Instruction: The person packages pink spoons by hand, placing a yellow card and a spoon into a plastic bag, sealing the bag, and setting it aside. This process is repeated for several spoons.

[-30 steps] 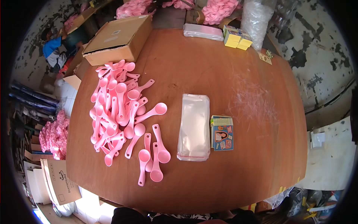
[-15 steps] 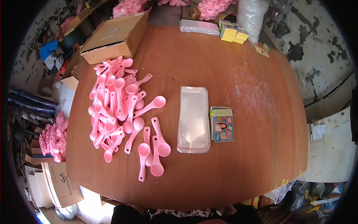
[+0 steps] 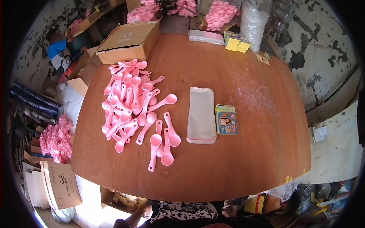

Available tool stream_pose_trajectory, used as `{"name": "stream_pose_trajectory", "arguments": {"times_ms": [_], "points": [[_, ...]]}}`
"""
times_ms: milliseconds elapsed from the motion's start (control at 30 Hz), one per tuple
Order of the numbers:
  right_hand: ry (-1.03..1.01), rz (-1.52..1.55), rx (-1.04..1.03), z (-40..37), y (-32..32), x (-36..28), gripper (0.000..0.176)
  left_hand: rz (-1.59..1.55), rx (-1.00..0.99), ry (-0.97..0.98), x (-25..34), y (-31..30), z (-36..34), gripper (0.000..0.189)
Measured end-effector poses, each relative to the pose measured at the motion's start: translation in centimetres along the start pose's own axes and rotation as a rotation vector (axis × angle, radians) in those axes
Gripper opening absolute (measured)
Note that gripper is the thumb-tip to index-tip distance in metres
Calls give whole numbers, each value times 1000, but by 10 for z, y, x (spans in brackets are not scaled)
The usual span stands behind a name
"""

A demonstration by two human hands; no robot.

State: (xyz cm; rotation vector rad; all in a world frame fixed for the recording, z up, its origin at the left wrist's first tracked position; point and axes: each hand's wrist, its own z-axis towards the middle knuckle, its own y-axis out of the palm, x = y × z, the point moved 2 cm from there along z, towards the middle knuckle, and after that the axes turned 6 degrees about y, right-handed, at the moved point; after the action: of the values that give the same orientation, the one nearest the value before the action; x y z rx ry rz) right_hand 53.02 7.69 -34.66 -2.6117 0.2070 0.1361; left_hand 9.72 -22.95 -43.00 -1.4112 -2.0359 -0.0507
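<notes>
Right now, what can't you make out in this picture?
Head view only.
Print on the cards: too small.
How many bags are stacked: clear, overlapping.
Spoons low in the pile: covered by others.
Box contents: flaps shut.
Person at far left: blurred by the lens edge.

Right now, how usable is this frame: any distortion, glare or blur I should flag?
Head view: strong fisheye bows the edges of the table, black vignette in the corners; daylight is even, with mild sheen on the stack of clear bags; pink spoons and printed box look sharp at centre, clutter near the rim soft.
</notes>
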Motion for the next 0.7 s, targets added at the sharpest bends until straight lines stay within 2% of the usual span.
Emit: {"name": "stream_pose_trajectory", "arguments": {"times_ms": [300, 700], "points": [[31, -42, -33, -4, -18, -22, 31, -13, -1, -82, 1, 4, -23, 24], [55, -81, -64, -30, -61, -63, 30, -23, -3, -101, 74, -22, -45, 24]]}}
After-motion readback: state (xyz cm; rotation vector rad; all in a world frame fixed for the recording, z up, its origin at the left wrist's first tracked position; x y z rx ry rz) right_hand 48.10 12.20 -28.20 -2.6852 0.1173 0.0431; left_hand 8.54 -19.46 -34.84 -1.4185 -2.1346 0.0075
